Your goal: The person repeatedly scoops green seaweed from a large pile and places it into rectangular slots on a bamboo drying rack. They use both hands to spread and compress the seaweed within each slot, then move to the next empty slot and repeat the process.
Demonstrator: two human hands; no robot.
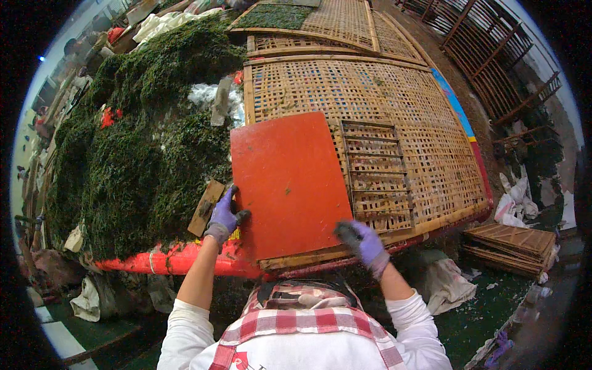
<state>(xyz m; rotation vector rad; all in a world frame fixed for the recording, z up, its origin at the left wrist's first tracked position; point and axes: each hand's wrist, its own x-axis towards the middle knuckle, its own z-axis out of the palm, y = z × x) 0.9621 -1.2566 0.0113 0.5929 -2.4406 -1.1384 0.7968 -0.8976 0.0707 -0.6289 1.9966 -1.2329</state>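
Note:
A flat red board [289, 185] lies over the near left part of a woven bamboo drying screen [434, 166]. My left hand [225, 215], in a purple glove with dark fingertips, grips the board's left edge near its lower corner. At the opposite lower corner is my right hand [365, 243], gloved alike and slightly blurred; whether its fingers grasp the board is unclear. A metal frame with crossbars [377, 175] rests on the screen, just right of the board. Beside my left hand lies a small wooden block [206, 208].
A large heap of wet dark green seaweed [125, 175] covers the left side. Another bamboo screen [337, 23], partly spread with seaweed, is at the back. A wooden slatted rack [485, 51] stands far right, above stacked wooden-framed screens [508, 245] and white sacks [515, 199].

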